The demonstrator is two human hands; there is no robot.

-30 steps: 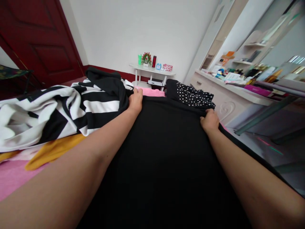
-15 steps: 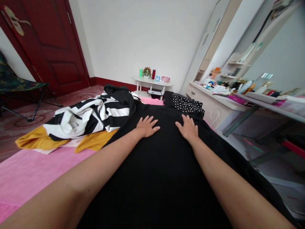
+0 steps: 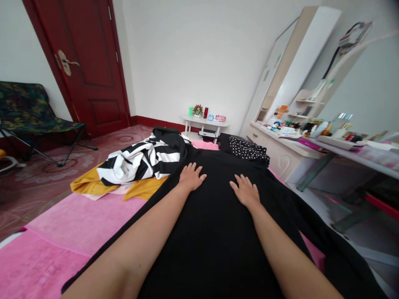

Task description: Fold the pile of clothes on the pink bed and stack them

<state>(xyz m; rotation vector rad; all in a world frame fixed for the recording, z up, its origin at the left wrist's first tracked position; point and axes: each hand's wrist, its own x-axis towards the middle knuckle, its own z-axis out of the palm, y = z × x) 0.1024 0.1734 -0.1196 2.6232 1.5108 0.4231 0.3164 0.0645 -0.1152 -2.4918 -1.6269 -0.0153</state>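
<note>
A long-sleeved black garment lies spread out in front of me, on a bed with a pink cover. My left hand rests palm down on its upper left part, fingers spread. On the right side of the same cloth lies my right hand, also flat with its fingers apart. Neither hand grips anything. One black sleeve stretches down the right side. Left of the garment, a heap holds a black-and-white striped garment over mustard-yellow cloth.
Black polka-dot clothing sits folded at the far right of the bed. Beyond it stands a small white table with ornaments. A cluttered dressing table runs along the right. A camouflage folding chair stands left, near a red door.
Both hands have slid a little towards me over the black cloth, staying flat. The camera view has turned slightly left, bringing more of the chair and door into sight.
</note>
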